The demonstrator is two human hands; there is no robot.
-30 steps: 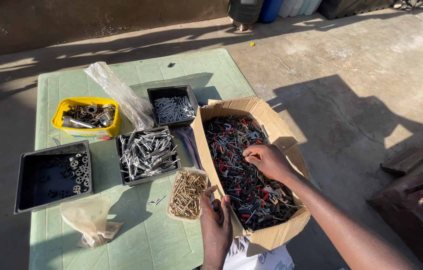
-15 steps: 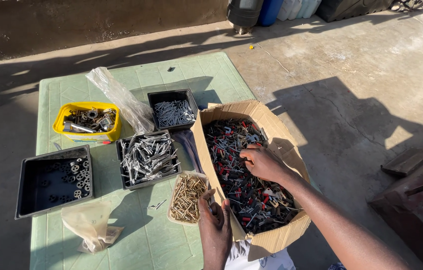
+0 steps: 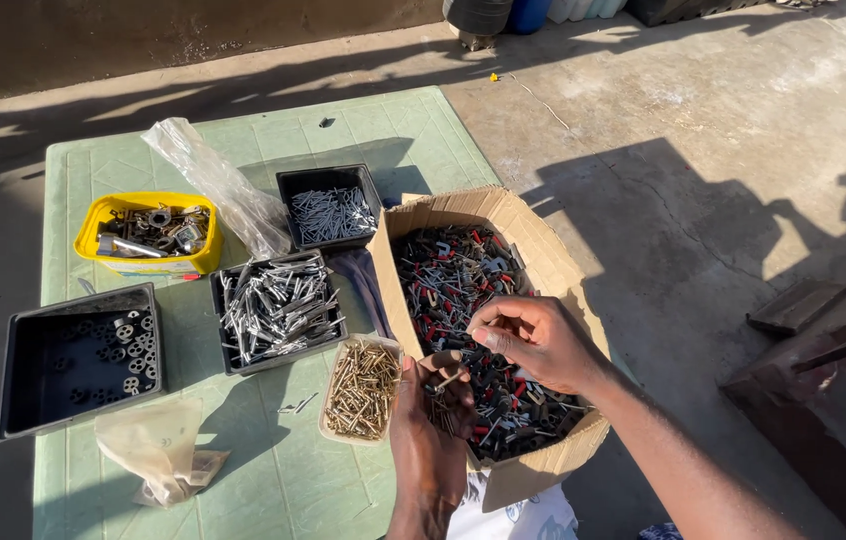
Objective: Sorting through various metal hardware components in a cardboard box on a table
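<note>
Outdoor concrete yard, strong sun and long shadows; green table carries the sorting setup.

Head view: both hands meet over the near end of a cardboard box full of mixed red, grey and black hardware pieces. Left hand is palm-up and cupped, holding a small pile of pieces, one pale screw lying across the fingers. Right hand hovers just above it, fingers curled, thumb and forefinger pinched close; what they pinch is too small to tell.

Just left of the left hand: shallow tray of brass screws, touching the box wall. Further left and ahead: black tray of silver bolts, black tray of nails, yellow tub of mixed metal bits, black tray of washers. Clear plastic bag lies between tub and nail tray; crumpled bag near table edge. Two loose screws on the table beside the brass tray.

Judgement for doing this well: keep the cupped palm level and over the box so drops fall back in; pinch one piece at a time; carry low to the matching tray.
</note>
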